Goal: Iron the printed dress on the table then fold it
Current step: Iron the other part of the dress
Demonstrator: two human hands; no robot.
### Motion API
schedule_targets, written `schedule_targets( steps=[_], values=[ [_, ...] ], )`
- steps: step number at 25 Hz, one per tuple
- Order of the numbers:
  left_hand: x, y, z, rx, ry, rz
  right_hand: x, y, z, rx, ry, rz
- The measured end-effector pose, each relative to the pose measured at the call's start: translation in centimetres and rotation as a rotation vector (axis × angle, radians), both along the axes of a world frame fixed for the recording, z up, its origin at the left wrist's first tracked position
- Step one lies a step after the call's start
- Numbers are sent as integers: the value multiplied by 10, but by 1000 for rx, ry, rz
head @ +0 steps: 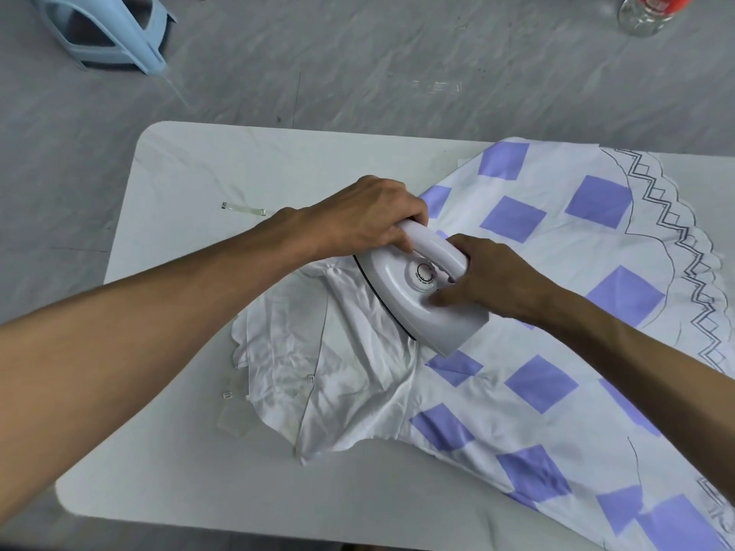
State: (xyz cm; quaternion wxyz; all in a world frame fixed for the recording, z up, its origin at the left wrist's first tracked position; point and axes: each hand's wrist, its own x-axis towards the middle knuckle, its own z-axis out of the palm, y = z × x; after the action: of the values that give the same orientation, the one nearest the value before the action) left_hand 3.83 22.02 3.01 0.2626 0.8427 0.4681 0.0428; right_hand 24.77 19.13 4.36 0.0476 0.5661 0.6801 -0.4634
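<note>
Ironing stage, fold not yet begun. Dress (557, 272): white with lilac squares, lying flat on the table (191, 173), skirt fanning to the right, creased plain bodice (338, 371) to the left. Fabric is looking thin, soft and light, likely sliding under the soleplate; best taken by hem or shoulder edges when folding. Iron (421, 308): white, sitting on the dress where bodice meets skirt; rigid, probably hot underneath, so the handle is the only safe hold. Left hand (366, 216): gripping the handle's front. Right hand (493, 280): curling round the handle's rear, thumb resting beside the dial (424, 274). Clear strap (243, 208): lying apart on the table.
</note>
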Motion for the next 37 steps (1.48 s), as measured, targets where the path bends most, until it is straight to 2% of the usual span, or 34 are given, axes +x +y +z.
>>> schedule_targets(
  steps=[5,10,13,18,24,37],
  values=[
    [3,-2,0,-10,-47,38,-14,7,-4,157,-207,38],
    [2,-3,1,-14,-59,81,-23,7,-15,261,-320,8],
    [-1,-5,2,-25,-67,102,-27,6,-14,270,-314,-5],
    [-6,-7,3,-27,-69,108,-30,5,-9,228,-195,48],
    [-9,-4,6,-34,-60,115,-34,4,-7,316,-214,69],
    [-6,-5,5,-54,-74,159,-31,9,-11,307,-232,77]
  ],
)
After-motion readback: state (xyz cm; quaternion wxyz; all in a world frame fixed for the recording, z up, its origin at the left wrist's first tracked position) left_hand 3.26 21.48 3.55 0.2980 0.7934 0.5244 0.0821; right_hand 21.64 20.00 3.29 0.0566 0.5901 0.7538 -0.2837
